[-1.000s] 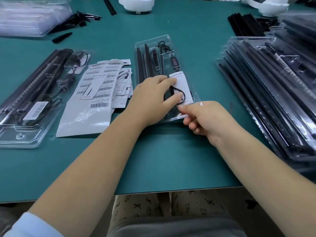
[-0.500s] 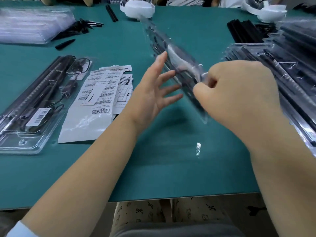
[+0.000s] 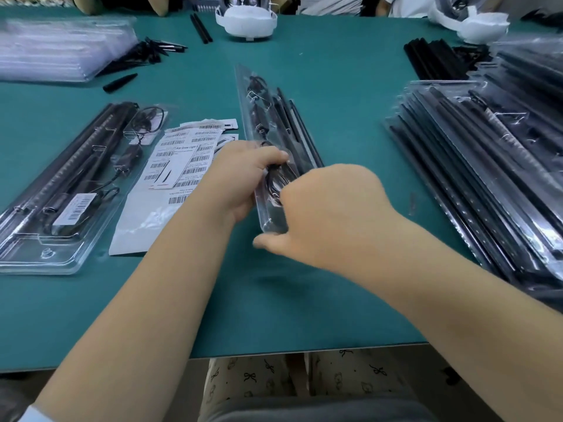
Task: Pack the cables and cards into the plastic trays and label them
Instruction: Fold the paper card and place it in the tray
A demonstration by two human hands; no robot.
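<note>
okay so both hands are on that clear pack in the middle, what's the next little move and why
Probably lay the pack flat on the green table, back side up. The left hand and right hand grip its near end and it stands tilted on edge. No barcode label shows on it, while the labelled pack has one, and the label sheets lie beside it.

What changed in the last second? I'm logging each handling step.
The tray, flat on the table before, was lifted by the right hand, turned over, and is now gripped at its near end by both hands, the left hand having retaken it. The labels, left pack and right stack stayed put.
</note>
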